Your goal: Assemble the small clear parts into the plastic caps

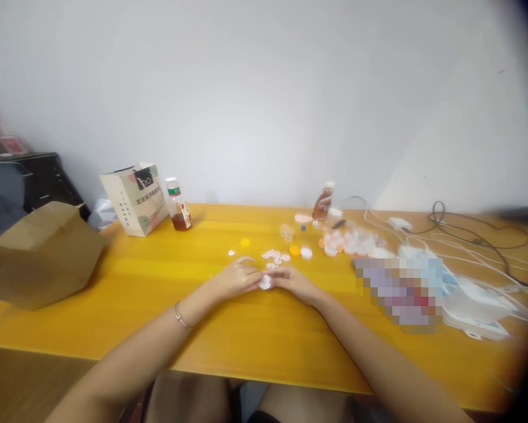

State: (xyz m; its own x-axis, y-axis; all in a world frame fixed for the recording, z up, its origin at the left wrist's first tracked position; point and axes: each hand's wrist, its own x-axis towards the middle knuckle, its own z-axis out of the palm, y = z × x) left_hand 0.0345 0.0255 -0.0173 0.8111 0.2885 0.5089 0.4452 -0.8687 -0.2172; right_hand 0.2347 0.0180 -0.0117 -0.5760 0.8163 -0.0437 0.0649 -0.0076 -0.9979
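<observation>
A small white round piece (265,283), perhaps a cap, is pinched between both hands low over the yellow table (228,335). The fingers of my left hand (239,277) close on its left side. From the other side, the thumb and fingers of my right hand (293,283) grip it too. Just beyond lie several small white cut-out discs (276,256). An orange cap (294,251) and a white cap (306,252) sit behind my right hand. A yellow disc (245,242) and a tiny white piece (231,252) lie beyond my left hand.
Many clear and white caps (352,241) are heaped at the right, near a brown bottle (323,201). Cables (470,241) and white plastic items (475,305) cover the far right. A paper gift bag (135,202), a sauce bottle (178,205) and a brown bag (43,255) stand left.
</observation>
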